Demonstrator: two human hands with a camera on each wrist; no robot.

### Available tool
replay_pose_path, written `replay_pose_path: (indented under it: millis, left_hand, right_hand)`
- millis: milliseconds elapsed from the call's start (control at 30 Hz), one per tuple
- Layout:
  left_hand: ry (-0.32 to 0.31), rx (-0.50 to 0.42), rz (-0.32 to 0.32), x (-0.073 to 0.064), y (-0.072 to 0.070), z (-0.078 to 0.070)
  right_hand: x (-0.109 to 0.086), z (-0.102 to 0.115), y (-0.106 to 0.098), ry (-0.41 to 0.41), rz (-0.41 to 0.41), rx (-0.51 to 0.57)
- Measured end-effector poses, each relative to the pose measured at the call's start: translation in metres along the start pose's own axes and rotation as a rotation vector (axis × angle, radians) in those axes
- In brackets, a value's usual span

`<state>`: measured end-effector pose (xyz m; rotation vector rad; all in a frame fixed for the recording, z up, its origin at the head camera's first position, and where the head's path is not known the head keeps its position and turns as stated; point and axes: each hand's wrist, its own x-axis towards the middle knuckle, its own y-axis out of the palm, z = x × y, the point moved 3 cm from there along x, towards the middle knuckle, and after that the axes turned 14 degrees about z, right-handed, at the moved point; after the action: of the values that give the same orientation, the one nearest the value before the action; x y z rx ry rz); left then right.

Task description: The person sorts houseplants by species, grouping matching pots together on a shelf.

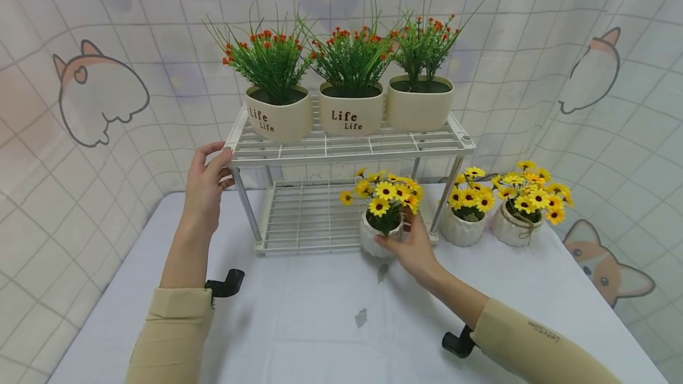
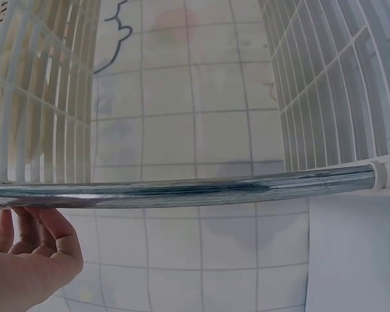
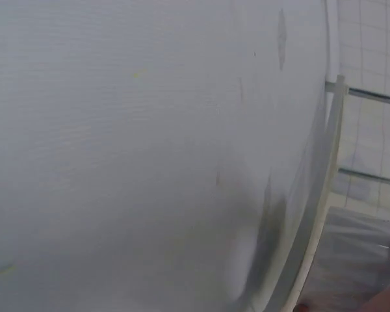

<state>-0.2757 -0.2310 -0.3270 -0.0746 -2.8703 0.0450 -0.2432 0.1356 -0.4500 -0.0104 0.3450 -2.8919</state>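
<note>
A white two-tier wire rack (image 1: 352,157) with metal posts stands on the table. My left hand (image 1: 205,179) grips its top left front corner, fingers bent there beside the metal post (image 2: 182,194) in the left wrist view. With my right hand (image 1: 416,250) I hold a white pot (image 1: 372,240) of yellow artificial flowers, thumb and fingers around its sides. This pot is at the front right of the lower shelf (image 1: 304,218), tucked under the top tier. In the right wrist view the pot (image 3: 351,253) appears beside the shelf edge, partly cut off.
Three cream pots (image 1: 351,116) with red-flowered green plants line the top tier. Right of the rack, two more white pots of yellow flowers (image 1: 463,231) stand on the white-covered table (image 1: 320,319). A tile-patterned curtain (image 1: 176,5) hangs close behind.
</note>
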Motion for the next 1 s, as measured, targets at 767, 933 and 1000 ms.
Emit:
replay_pose_path:
  millis: [767,933,1000]
  left_hand:
    - [-0.005,0.003,-0.011,0.000,0.001,0.000]
    - [-0.003,-0.001,-0.007,0.001,0.000,0.001]
    - [-0.002,-0.004,-0.006,0.001,0.000,0.001]
  right_hand:
    - [0.038,-0.012,0.033,-0.093,-0.040,-0.052]
    - [0.042,-0.010,0.042,-0.098,-0.020,-0.041]
    - [0.044,-0.009,0.046,-0.102,-0.010,-0.032]
